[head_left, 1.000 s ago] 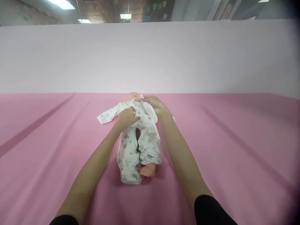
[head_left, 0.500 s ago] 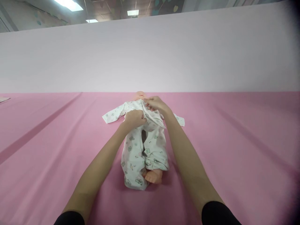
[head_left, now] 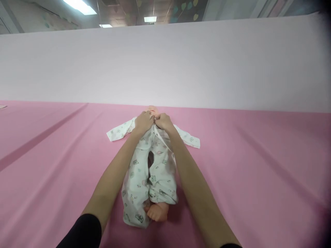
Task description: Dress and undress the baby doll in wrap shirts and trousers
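A baby doll (head_left: 158, 212) lies on its back with its head away from me. It wears a white printed romper (head_left: 136, 179), whose sleeves spread out to both sides and whose front parts between the legs. One bare foot shows at a leg end; the other leg end hides its foot. My left hand (head_left: 144, 121) is closed on the romper at the neckline, just below the doll's chin. Right beside it, my right hand (head_left: 163, 122) also pinches the romper's front edge. Both sets of fingertips nearly meet, and the fabric between them is mostly hidden.
A pink sheet (head_left: 245, 179) with long creases covers the surface under the doll. Behind it rises a plain white panel (head_left: 165, 65). At the far left edge lies a pale flat item (head_left: 3, 106), cut off by the view.
My left hand has moved up from the romper's middle to the neckline. My right hand has come down slightly beside it and closed on the fabric. The view has shifted a little.
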`<state>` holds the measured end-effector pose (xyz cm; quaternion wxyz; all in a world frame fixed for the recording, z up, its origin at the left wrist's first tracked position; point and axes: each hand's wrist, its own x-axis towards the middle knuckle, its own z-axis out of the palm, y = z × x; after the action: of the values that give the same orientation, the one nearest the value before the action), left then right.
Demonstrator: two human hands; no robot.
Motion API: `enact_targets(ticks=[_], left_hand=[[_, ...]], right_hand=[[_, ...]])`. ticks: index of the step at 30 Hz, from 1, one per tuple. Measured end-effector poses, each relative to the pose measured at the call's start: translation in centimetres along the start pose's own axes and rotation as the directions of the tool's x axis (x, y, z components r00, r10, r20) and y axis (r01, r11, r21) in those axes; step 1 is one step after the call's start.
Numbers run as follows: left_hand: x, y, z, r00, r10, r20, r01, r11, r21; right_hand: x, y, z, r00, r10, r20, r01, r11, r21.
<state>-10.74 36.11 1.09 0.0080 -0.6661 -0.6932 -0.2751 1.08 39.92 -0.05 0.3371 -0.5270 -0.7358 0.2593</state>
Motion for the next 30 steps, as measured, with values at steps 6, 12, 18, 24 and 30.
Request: enact_targets(ticks=[6, 12, 18, 24, 30], left_hand=[[0.3, -1.3, 2.2, 0.997, 0.042, 0.067, -0.043, 0.999, 0.016], [0.1, -1.4, 1.7, 0.994, 0.064, 0.093, -0.064, 0.998, 0.007], [0.6, -1.0, 1.5, 0.983, 0.048, 0.179, -0.052, 0.998, 0.019], [1.1, -1.3, 2.1, 0.997, -0.032, 0.069, 0.039, 0.995, -0.096], [1.2, -1.4, 2.1, 0.996, -0.088, 0.008, 0.088, 0.971, -0.224]], right_hand=[[-0.4, 0.4, -1.0, 0.960, 0.096, 0.264, -0.182, 0.928, 0.325], [0.4, 1.2, -0.2, 0.978, 0.132, 0.160, -0.190, 0.880, 0.435], [1.0, 1.1, 1.1, 0.990, 0.054, -0.130, -0.031, 0.985, 0.170], [0.7, 0.7, 1.9, 0.968, 0.053, -0.245, -0.021, 0.991, 0.130], [0.2, 0.4, 2.0, 0.960, 0.104, -0.260, -0.031, 0.962, 0.270]])
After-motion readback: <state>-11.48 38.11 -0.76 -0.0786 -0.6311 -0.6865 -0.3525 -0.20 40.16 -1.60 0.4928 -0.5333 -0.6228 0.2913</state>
